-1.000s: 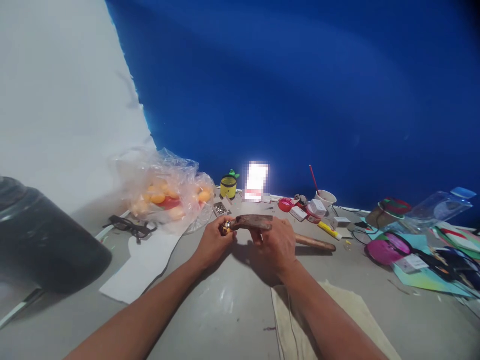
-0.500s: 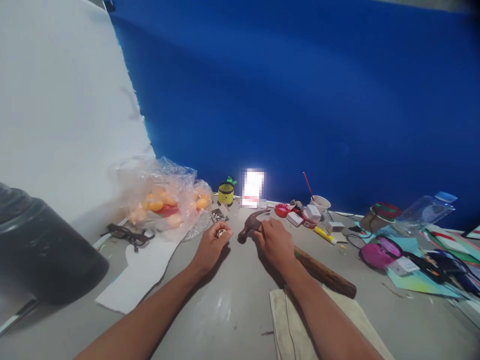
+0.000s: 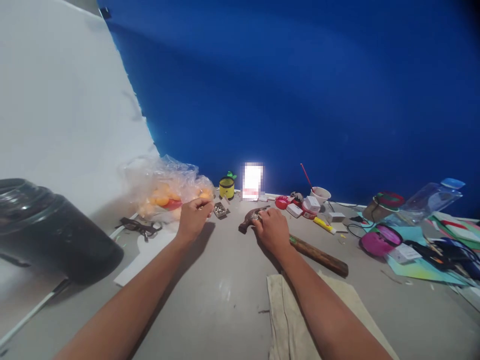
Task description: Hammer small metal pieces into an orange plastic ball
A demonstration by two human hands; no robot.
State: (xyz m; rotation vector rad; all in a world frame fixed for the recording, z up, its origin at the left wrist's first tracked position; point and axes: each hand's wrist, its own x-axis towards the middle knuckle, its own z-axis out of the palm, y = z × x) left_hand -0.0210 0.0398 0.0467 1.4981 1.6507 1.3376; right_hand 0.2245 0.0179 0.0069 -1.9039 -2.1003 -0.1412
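Note:
My left hand (image 3: 193,220) is raised slightly above the grey table, fingertips pinched together; a small shiny bit shows between them, too small to name. Just right of it stands a small open box (image 3: 221,210) of shiny metal pieces. My right hand (image 3: 273,229) is closed over the neck of a claw hammer (image 3: 318,256), whose dark head (image 3: 246,221) points left. Its wooden handle runs out to the right under my wrist. Something small and shiny shows by my right fingertips, its kind unclear. A beige cloth (image 3: 279,315) lies under my right forearm.
Left are a dark cylindrical container (image 3: 75,240), black-framed glasses (image 3: 140,227), white paper (image 3: 144,260) and a plastic bag (image 3: 174,172) with orange items. Behind are a yellow cup (image 3: 226,189) and a bright pixelated patch. Right are a yellow tube (image 3: 324,225), white cup (image 3: 321,194), pink pouch (image 3: 378,242) and clear bottle (image 3: 427,202).
My left hand has moved left and up, away from the hammer head, exposing more of the small box. My right hand stays at the hammer, which has shifted slightly. The view has tilted a little.

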